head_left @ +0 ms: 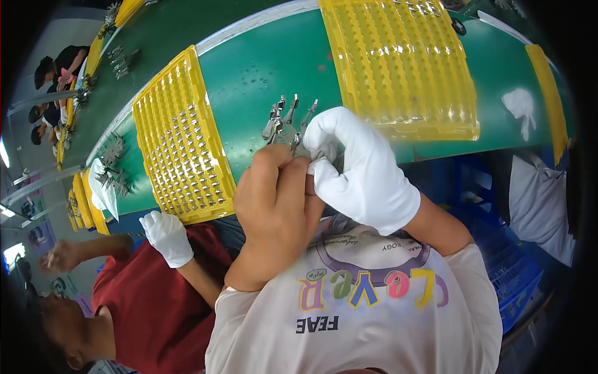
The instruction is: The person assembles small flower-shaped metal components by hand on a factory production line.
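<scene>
My bare left hand [274, 193] is closed, its fingers curled against those of my right hand. Out of this grip sticks a fanned bunch of small shiny metal pieces [291, 115] with narrow stems; their exact kind cannot be made out. My right hand [364, 174] wears a white glove, with thumb and forefinger pinched together right beside the left fingers. What lies between the right fingertips is hidden. Both hands are held close to my body at the near edge of the green table [268, 68].
A yellow plastic tray [218, 134] with rows of small metal pieces lies to the left, another yellow tray [408, 75] at the far right. A white glove [520, 109] rests farther right. A co-worker in a red shirt [159, 305] sits close on my left.
</scene>
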Available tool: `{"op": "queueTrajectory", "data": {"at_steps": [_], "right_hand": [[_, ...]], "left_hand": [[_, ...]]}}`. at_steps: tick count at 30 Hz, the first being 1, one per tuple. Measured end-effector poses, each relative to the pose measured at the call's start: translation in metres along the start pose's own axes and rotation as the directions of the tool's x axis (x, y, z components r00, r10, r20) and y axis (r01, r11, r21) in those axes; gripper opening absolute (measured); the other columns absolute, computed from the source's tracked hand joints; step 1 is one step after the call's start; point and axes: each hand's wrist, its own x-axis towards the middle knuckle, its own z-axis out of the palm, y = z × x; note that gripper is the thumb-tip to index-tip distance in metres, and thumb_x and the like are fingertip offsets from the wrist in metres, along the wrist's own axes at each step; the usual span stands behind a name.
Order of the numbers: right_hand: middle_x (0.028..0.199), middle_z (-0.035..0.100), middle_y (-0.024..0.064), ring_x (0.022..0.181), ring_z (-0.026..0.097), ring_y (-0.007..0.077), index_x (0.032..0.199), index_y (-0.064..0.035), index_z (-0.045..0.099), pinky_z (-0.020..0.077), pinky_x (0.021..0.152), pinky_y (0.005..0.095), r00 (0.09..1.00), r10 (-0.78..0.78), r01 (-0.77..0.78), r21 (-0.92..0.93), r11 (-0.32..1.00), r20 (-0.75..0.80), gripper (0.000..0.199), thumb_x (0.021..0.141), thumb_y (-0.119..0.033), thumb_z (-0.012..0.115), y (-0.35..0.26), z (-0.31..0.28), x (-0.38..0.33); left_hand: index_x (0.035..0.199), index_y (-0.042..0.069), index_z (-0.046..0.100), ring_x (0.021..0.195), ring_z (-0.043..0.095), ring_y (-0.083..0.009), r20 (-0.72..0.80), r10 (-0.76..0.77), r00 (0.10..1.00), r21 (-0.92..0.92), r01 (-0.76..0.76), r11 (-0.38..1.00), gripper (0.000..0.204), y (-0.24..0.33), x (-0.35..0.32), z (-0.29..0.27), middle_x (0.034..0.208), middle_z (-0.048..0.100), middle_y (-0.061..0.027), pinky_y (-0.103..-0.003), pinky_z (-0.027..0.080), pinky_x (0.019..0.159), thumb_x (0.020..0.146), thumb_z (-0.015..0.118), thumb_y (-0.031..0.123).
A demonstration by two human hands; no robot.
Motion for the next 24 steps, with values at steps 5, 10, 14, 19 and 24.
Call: {"op": "queueTrajectory", "data": {"at_steps": [5,10,14,19,24], "right_hand": [[0.088,0.069,0.0089,0.080,0.069,0.0201,0.106,-0.0035,0.059,0.0560,0.073,0.0345,0.987,0.125,-0.145,0.242,0.959,0.097,0.022,0.087,-0.001,0.069,0.003,-0.006,-0.002],[0.102,0.069,0.0058,0.090,0.066,0.0125,0.107,0.0003,0.068,0.0540,0.081,0.0290,0.922,0.246,-0.335,0.296,0.895,0.299,0.017,0.090,0.003,0.071,0.003,-0.028,0.002],[0.098,0.071,0.0077,0.089,0.069,0.0161,0.105,-0.0010,0.071,0.0558,0.079,0.0311,0.949,0.220,-0.281,0.288,0.916,0.227,0.014,0.091,-0.002,0.072,0.002,-0.034,0.001],[0.094,0.073,0.0114,0.087,0.071,0.0267,0.099,-0.0047,0.074,0.0551,0.076,0.0361,0.962,-0.233,0.156,-0.413,0.897,-0.142,0.012,0.088,-0.007,0.076,0.010,-0.099,0.006],[0.096,0.073,0.0081,0.089,0.071,0.0300,0.099,-0.0120,0.076,0.0573,0.077,0.0400,0.985,-0.038,-0.119,-0.828,0.548,-0.167,0.014,0.088,-0.020,0.077,0.055,-0.153,-0.012]], "left_hand": [[0.097,-0.003,0.069,0.074,0.060,-0.0299,-0.004,0.019,1.000,-0.036,-0.019,0.999,0.025,-0.002,-0.001,0.000,0.101,0.057,-0.0135,-0.040,0.048,0.062,0.073,0.073,-0.006],[0.103,-0.004,0.067,0.085,0.061,-0.0326,0.083,0.043,0.996,-0.088,-0.036,0.996,0.026,-0.003,0.004,-0.008,0.106,0.055,-0.0161,-0.041,0.050,0.071,0.078,0.074,-0.004],[0.103,-0.003,0.064,0.092,0.060,-0.0359,0.202,0.001,0.979,-0.213,0.043,0.976,0.025,0.001,0.010,-0.010,0.112,0.052,-0.0183,-0.041,0.051,0.077,0.081,0.077,0.000],[0.100,-0.002,0.068,0.091,0.061,-0.0306,0.086,-0.101,0.991,-0.116,0.111,0.987,0.018,-0.009,0.005,-0.015,0.105,0.056,-0.0165,-0.040,0.051,0.079,0.083,0.072,-0.005],[0.103,-0.004,0.070,0.087,0.058,-0.0265,0.014,-0.092,0.996,-0.058,0.092,0.994,0.018,-0.018,0.014,-0.019,0.104,0.055,-0.0141,-0.036,0.050,0.077,0.086,0.070,-0.008]]}}
